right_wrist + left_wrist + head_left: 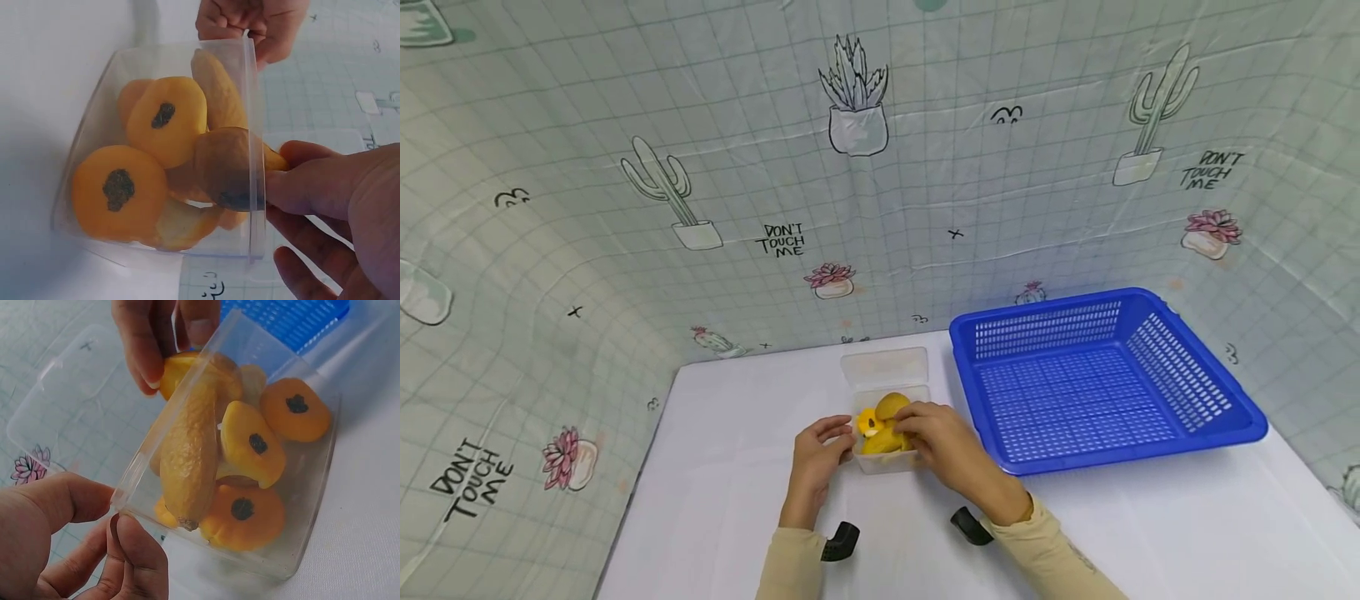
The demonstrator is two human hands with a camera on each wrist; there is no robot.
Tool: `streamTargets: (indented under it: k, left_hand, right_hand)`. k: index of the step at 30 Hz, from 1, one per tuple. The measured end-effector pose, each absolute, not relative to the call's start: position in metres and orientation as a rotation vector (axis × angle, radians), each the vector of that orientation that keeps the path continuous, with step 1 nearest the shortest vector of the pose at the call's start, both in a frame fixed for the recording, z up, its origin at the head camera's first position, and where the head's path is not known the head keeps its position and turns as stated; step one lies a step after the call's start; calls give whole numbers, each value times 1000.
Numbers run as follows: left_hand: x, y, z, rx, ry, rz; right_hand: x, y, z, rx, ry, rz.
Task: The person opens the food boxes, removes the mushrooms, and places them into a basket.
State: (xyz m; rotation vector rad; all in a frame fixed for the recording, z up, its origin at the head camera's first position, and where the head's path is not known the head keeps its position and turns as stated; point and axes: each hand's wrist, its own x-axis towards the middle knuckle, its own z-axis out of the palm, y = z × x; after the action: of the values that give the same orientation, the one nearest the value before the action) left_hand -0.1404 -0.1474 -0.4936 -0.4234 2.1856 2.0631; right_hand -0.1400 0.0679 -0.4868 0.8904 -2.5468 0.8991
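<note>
A clear plastic box [874, 467] stands on the table with its lid [887, 367] swung back, several yellow squashes inside. Thumb and fingers of my left hand [816, 460] pinch its left rim, as the left wrist view shows. At the opening, my right hand [951, 446] pinches a yellow squash [228, 165] between thumb and fingers; part of it still sits below the rim. Beside that one lies a long, warty squash [189, 456]. Rounded orange-yellow squashes with dark patches, such as this scalloped squash [244, 519], rest against the box's walls.
A large blue plastic basket [964, 375] with slotted sides stands right of the box. White cloth covers the table [722, 467]. A grid-and-cactus printed curtain [737, 167] surrounds the back and sides. Black mounts [842, 542] project from both wrists.
</note>
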Motion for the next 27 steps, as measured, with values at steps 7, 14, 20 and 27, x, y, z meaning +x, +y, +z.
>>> streamTargets:
  k: [7, 14, 20, 27]
  left_hand:
    - [-140, -146, -494, -441, 2190, 2064]
    - [-137, -145, -492, -466, 2180, 2074]
    - [-135, -145, -490, -445, 2178, 2087]
    - [-136, -145, -492, -443, 2180, 2082]
  right_hand:
    - [-141, 67, -484, 924, -2565, 817]
    - [-142, 67, -479, 961, -2589, 727]
    - [-144, 67, -476, 991, -2622, 645]
    - [-147, 72, -472, 1027, -2613, 576]
